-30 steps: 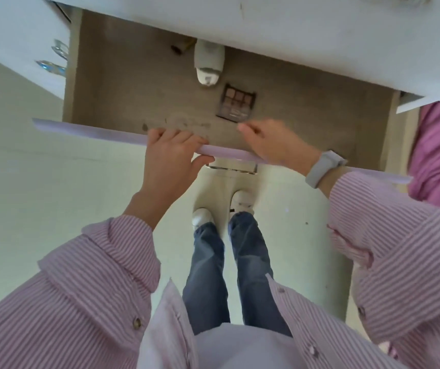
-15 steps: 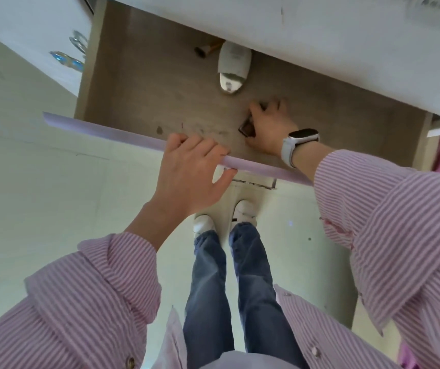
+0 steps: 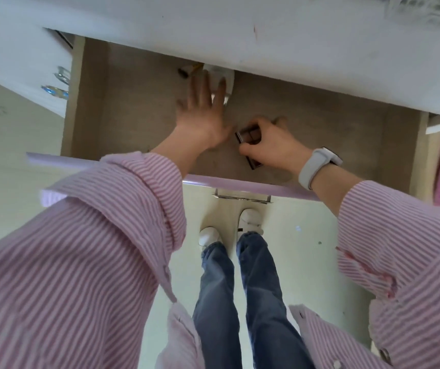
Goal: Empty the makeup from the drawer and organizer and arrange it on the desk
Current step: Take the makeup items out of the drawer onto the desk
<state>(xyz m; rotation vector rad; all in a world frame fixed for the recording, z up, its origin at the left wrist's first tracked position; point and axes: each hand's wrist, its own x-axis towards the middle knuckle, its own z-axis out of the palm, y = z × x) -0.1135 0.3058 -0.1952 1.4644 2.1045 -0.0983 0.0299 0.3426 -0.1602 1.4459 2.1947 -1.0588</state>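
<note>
I see the dull brown wood-grain drawer (image 3: 139, 110) pulled open under the white bench (image 3: 293, 49). My right hand (image 3: 272, 145) curls around the dark rectangular eyeshadow palette (image 3: 248, 135), mostly hiding it. My left hand (image 3: 202, 113), fingers spread flat and blurred, reaches over the white rounded container (image 3: 228, 78), half tucked under the bench edge.

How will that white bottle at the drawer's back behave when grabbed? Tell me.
The white bottle lies on its side, so it may roll if nudged. It looks like smooth plastic, possibly slippery. The left hand reaches over it, fingers spread.
</note>
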